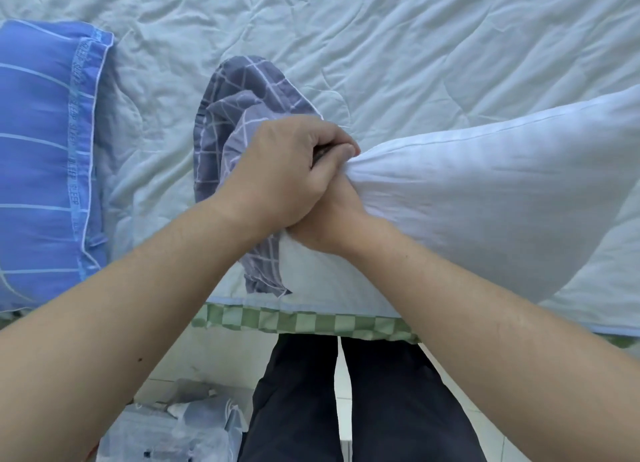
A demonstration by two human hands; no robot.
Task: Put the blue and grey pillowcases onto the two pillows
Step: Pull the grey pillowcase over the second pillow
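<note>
The pale mint quilted bedspread is soft matt cloth, creased all over, with stitched curving seams. The plain white pillow has a smooth, faintly striped woven cover and a piped edge. The grey checked pillowcase is thin, limp cotton-like cloth, crumpled in folds. The blue striped pillowcase looks smoother, slightly sheeny, with a printed border band and white piping. The green chequered sheet edge is matt cloth. Crinkled clear plastic wrapping lies glossy on the smooth tiled floor.
</note>
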